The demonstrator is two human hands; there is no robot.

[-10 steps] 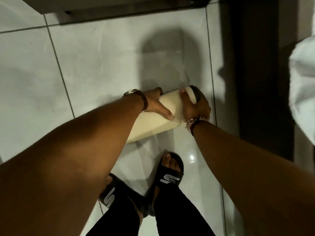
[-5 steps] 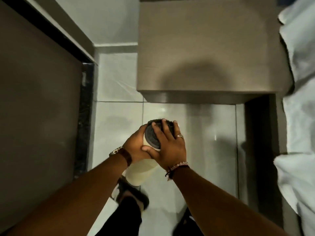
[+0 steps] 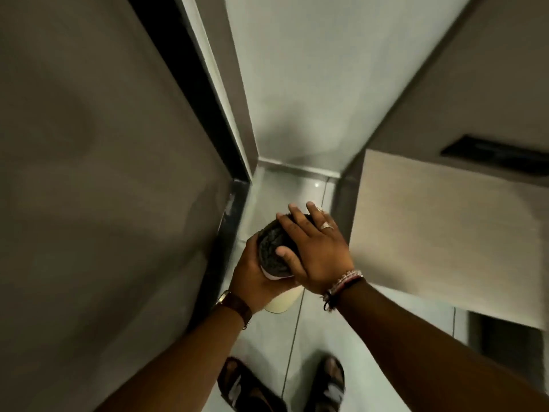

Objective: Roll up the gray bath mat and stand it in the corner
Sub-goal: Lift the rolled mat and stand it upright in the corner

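The rolled bath mat (image 3: 271,253) stands upright in my hands, seen end-on: a dark gray spiral of pile inside a pale cream backing. My left hand (image 3: 251,279) wraps around its left side just below the top. My right hand (image 3: 315,248) lies over the top end, fingers spread across the dark spiral, thumb on it. The roll's lower end shows as a cream curve just above the white floor tiles; whether it touches them is hidden. Beyond the roll lies the floor corner (image 3: 269,171) between a brown panel and the white wall.
A tall brown panel (image 3: 104,203) with a black edge fills the left. A beige cabinet (image 3: 445,233) juts in from the right, leaving a narrow strip of tiled floor (image 3: 297,352). My feet in black slides (image 3: 246,385) stand at the bottom.
The roll went from lying tilted in my hands to upright, and I have moved closer to the corner. My right hand shifted from the roll's side onto its top end.
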